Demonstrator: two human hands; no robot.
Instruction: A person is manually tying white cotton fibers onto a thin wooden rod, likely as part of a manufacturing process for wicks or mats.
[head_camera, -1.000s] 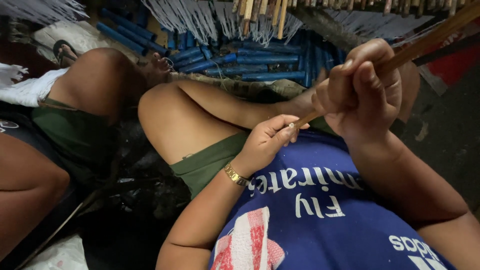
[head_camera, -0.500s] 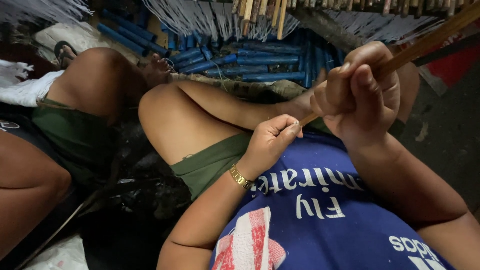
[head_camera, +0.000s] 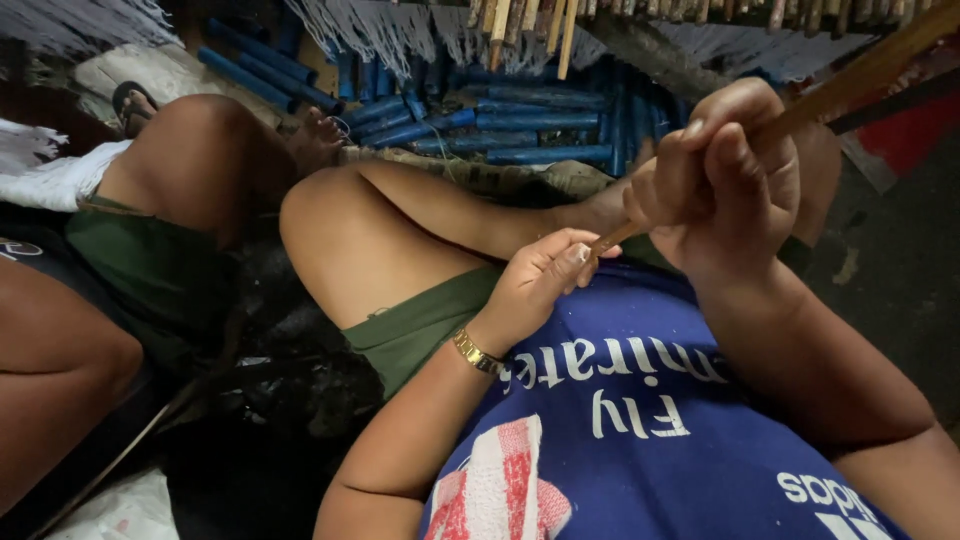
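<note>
A long wooden stick (head_camera: 850, 85) runs from the upper right down toward my lap. My right hand (head_camera: 725, 180) is clenched around its middle. My left hand (head_camera: 545, 275), with a gold bracelet at the wrist, pinches the stick's lower end between thumb and fingers, just above my blue shirt. I sit with my knee (head_camera: 330, 215) bent in green shorts.
Blue tubes (head_camera: 520, 125) lie stacked on the ground ahead, under hanging white fringe (head_camera: 390, 25) and several wooden sticks (head_camera: 530, 30). Another person's bent legs (head_camera: 180, 170) in green shorts sit close at the left. A white sack (head_camera: 120, 510) lies at bottom left.
My left hand has shifted slightly on the stick's lower end; the right hand keeps its grip in the same place.
</note>
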